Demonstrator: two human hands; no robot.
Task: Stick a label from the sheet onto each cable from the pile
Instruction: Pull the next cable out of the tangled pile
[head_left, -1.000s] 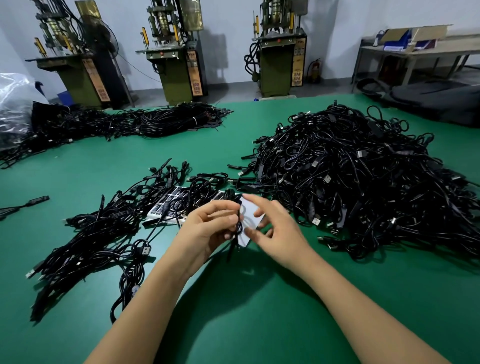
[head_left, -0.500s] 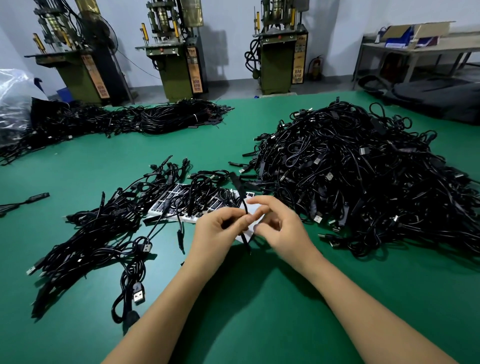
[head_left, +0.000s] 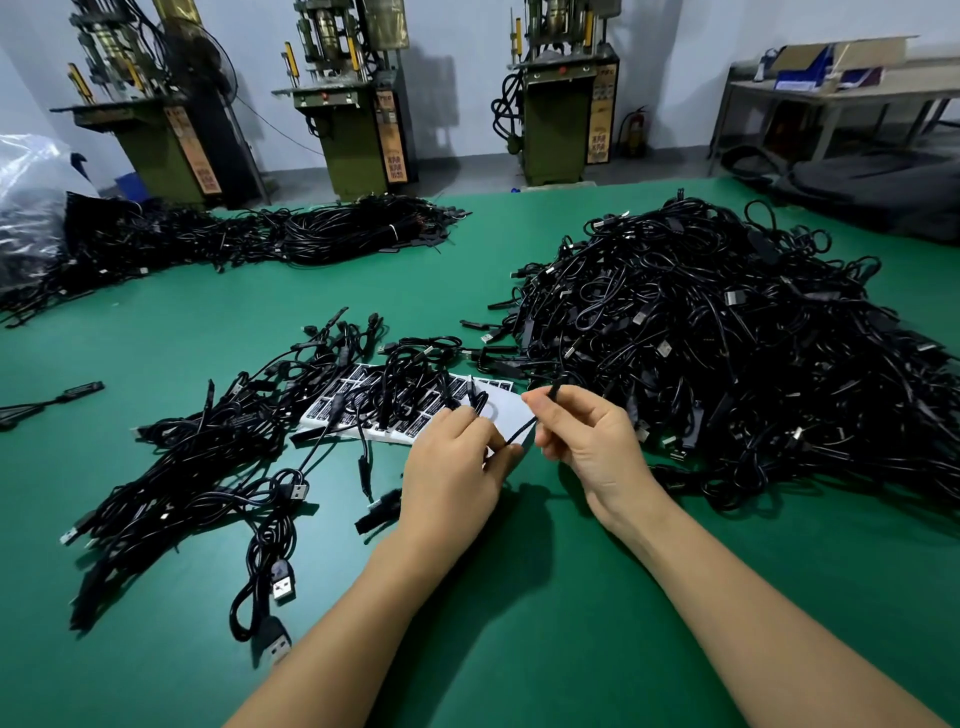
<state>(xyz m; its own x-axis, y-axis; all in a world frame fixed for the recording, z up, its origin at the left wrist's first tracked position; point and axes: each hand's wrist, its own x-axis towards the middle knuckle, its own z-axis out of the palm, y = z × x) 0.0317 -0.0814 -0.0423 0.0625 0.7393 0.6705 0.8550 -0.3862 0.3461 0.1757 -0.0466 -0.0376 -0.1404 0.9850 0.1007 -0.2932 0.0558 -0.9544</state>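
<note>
1. The worktop (head_left: 156, 332) carries everything; take the label sheet (head_left: 498, 410) as your landmark, lying just beyond your knuckles.
2. The big pile (head_left: 701, 353) of cables still to be done sits to the right of the sheet, its edge close to your right wrist. A careless pull could drag loose loops out with it.
3. The smaller heap (head_left: 218, 457) lies left of the sheet and spills over its left half, hiding many labels. Peeling blind there could tear or crease one.
4. Your left hand (head_left: 452, 473) is curled and pinches the lower end of one thin cable (head_left: 519, 434), just in front of the sheet.
5. Your right hand (head_left: 587, 441) pinches the same cable higher up, thumb and forefinger closed on it, so the short span runs taut between the two.
6. I cannot tell whether a label is already on that span. If it is, a loose pinch may leave it crooked or stuck to your fingertip.
</note>
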